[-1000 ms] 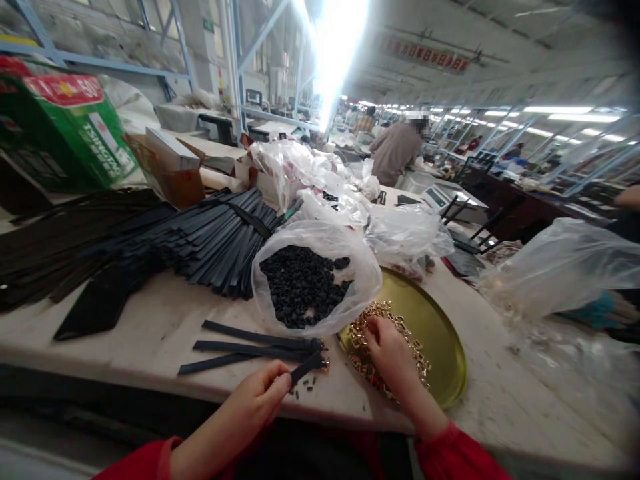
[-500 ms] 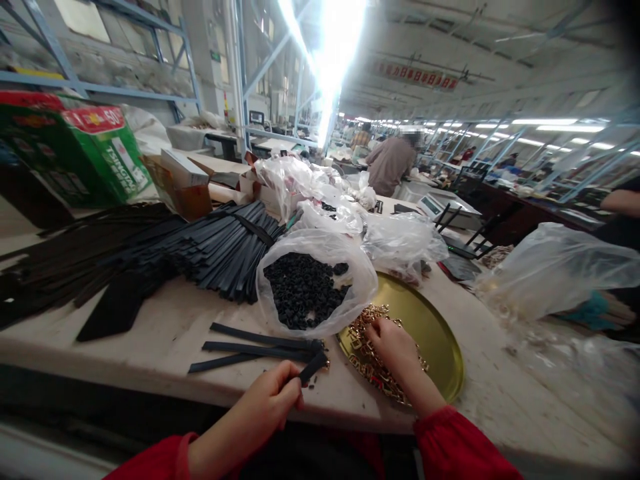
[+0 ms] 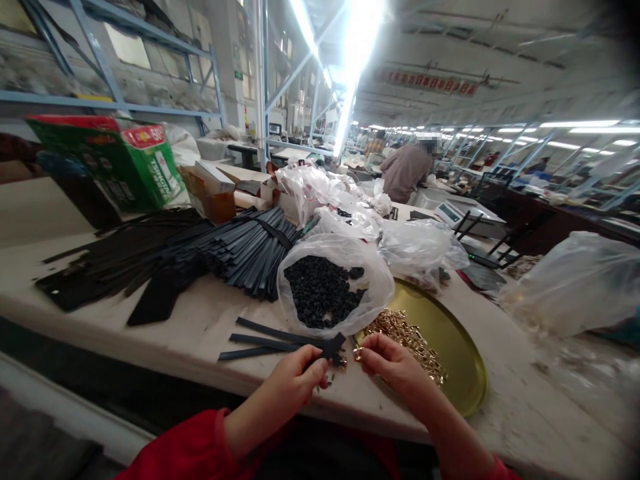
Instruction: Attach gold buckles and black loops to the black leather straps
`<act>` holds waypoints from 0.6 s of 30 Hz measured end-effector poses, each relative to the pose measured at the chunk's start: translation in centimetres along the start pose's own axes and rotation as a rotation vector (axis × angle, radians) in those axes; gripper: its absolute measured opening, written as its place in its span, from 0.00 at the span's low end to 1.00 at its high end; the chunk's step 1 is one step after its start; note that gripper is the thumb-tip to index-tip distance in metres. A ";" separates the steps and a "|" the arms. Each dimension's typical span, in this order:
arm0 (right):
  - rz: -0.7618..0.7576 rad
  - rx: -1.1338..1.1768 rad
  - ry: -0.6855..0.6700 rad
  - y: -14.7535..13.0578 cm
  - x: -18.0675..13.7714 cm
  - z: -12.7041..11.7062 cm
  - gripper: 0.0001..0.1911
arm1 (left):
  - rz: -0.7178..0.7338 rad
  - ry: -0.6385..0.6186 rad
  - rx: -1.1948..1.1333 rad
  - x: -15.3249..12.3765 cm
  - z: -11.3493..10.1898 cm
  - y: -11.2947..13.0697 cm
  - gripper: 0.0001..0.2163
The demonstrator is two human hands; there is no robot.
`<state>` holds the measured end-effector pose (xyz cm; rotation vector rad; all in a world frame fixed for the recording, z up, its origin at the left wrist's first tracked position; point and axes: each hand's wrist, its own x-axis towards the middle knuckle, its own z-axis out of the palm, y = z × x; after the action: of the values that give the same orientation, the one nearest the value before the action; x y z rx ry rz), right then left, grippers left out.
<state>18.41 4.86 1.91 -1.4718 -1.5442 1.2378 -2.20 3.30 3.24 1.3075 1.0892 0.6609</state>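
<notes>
My left hand (image 3: 297, 379) pinches a short dark strap (image 3: 336, 344), whose end sticks out past the fingertips. Between thumb and fingers of my right hand (image 3: 393, 365) is a small gold metal buckle (image 3: 357, 355), held a little apart from the strap. Beneath and behind that hand lies a heap of gold buckles (image 3: 415, 343) in a round gold tray (image 3: 463, 353). Several dark straps (image 3: 260, 339) lie on the table beside my left hand, their right ends partly hidden. An open plastic bag (image 3: 385, 283) of small black loops (image 3: 320, 292) stands just beyond.
A bundle of dark straps (image 3: 250, 250) and flat black pieces (image 3: 155, 297) spread over the left of the table. Behind are a cardboard box (image 3: 217, 203), a green carton (image 3: 115, 167) and more plastic bags (image 3: 420, 243). A person (image 3: 406, 170) bends over farther back.
My right hand has come out of the buckle heap and moved left towards the strap, a gold buckle now showing in its fingers. The whole view has shifted slightly.
</notes>
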 end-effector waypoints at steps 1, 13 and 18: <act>-0.004 0.111 -0.053 -0.6 -0.5 1.0 0.14 | 0.007 -0.008 -0.011 0.1 0.0 0.3 0.14; -0.061 0.339 -0.099 0.6 -0.3 6.0 0.14 | 0.071 0.090 0.097 0.7 -0.8 -1.8 0.11; -0.140 0.081 -0.075 1.0 -0.2 5.6 0.15 | 0.089 0.058 0.211 1.1 -0.9 -1.7 0.09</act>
<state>13.58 3.52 -0.82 -1.2570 -1.5976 1.2705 -2.85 4.32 1.39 1.5330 1.1774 0.6666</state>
